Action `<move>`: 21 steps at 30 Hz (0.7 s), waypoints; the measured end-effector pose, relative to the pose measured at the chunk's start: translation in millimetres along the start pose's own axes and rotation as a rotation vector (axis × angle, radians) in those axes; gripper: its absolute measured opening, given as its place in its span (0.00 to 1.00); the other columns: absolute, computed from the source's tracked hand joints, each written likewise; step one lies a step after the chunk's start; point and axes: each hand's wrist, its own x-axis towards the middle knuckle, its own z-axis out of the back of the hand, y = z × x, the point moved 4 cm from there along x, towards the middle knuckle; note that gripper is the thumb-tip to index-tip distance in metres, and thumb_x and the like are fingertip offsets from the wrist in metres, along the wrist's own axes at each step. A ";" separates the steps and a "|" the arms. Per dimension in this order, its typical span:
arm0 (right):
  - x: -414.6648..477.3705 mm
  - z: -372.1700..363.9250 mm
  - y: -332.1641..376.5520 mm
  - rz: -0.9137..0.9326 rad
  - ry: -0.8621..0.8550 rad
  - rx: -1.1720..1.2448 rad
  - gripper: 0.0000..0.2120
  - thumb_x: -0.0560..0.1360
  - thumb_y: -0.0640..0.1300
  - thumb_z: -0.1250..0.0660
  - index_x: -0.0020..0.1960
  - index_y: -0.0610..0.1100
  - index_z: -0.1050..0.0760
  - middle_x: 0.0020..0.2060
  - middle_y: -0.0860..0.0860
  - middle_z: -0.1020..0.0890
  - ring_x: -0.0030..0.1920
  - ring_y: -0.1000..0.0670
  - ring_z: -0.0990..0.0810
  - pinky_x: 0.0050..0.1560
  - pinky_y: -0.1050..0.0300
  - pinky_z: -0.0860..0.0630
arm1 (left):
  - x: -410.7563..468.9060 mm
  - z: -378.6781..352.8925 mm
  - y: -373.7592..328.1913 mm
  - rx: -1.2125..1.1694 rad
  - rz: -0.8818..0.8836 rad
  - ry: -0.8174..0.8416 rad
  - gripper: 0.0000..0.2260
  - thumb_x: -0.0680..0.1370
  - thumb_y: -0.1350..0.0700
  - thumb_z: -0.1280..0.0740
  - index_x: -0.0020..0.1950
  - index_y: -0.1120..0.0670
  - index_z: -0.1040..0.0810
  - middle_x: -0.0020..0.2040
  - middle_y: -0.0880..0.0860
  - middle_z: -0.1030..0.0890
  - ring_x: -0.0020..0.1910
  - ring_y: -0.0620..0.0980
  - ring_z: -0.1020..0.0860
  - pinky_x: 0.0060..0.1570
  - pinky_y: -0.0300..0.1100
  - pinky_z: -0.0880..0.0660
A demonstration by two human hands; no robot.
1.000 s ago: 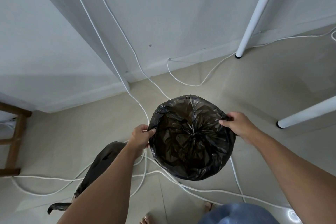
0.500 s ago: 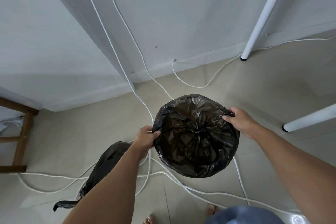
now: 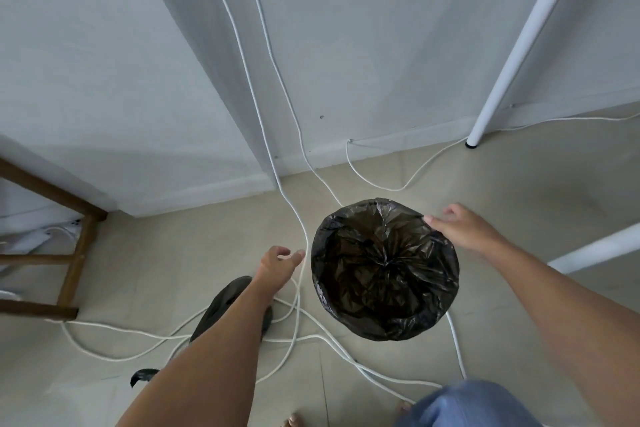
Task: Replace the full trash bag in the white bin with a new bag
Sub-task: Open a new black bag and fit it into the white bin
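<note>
At the floor's left edge stands a wooden stool frame (image 3: 74,267). Nearer you, the old dark bag (image 3: 221,305) lies on the floor, partly hidden behind your left forearm. Your left hand (image 3: 277,265) hovers with fingers loosely spread, holding nothing, just left of a white cable (image 3: 306,238) and apart from the bin. The fresh black liner (image 3: 384,274) is folded over the bin's rim, mid-floor, hiding the bin itself. Your right hand (image 3: 462,229) is slack and empty, one fingertip at the liner's far right rim. A white table leg (image 3: 512,55) stands beyond.
</note>
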 end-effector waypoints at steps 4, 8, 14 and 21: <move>-36.1 10.4 37.6 0.102 0.025 -0.072 0.35 0.70 0.68 0.36 0.69 0.49 0.34 0.70 0.49 0.27 0.66 0.45 0.27 0.57 0.52 0.32 | -26.4 42.6 3.3 0.029 -0.007 -0.040 0.26 0.74 0.43 0.30 0.65 0.56 0.27 0.61 0.57 0.25 0.58 0.56 0.24 0.55 0.46 0.27; -86.4 7.7 85.2 0.245 0.033 -0.187 0.32 0.70 0.66 0.34 0.68 0.50 0.32 0.67 0.50 0.25 0.65 0.46 0.26 0.52 0.55 0.33 | -63.2 93.8 5.0 0.173 -0.047 -0.074 0.27 0.75 0.45 0.30 0.68 0.57 0.29 0.62 0.60 0.23 0.59 0.59 0.23 0.60 0.47 0.27; -168.5 -32.3 166.1 0.484 0.068 -0.401 0.33 0.72 0.61 0.33 0.71 0.46 0.33 0.69 0.47 0.27 0.67 0.45 0.29 0.61 0.53 0.31 | -126.1 167.6 29.9 0.343 -0.107 -0.073 0.30 0.75 0.47 0.29 0.73 0.57 0.33 0.71 0.60 0.30 0.70 0.57 0.31 0.68 0.50 0.32; -242.8 -112.4 234.8 0.628 0.145 -0.539 0.34 0.72 0.60 0.33 0.73 0.46 0.35 0.71 0.45 0.30 0.69 0.43 0.30 0.63 0.52 0.32 | -172.3 221.0 77.8 0.438 -0.126 -0.097 0.32 0.74 0.47 0.29 0.74 0.54 0.34 0.71 0.58 0.31 0.69 0.56 0.30 0.67 0.47 0.32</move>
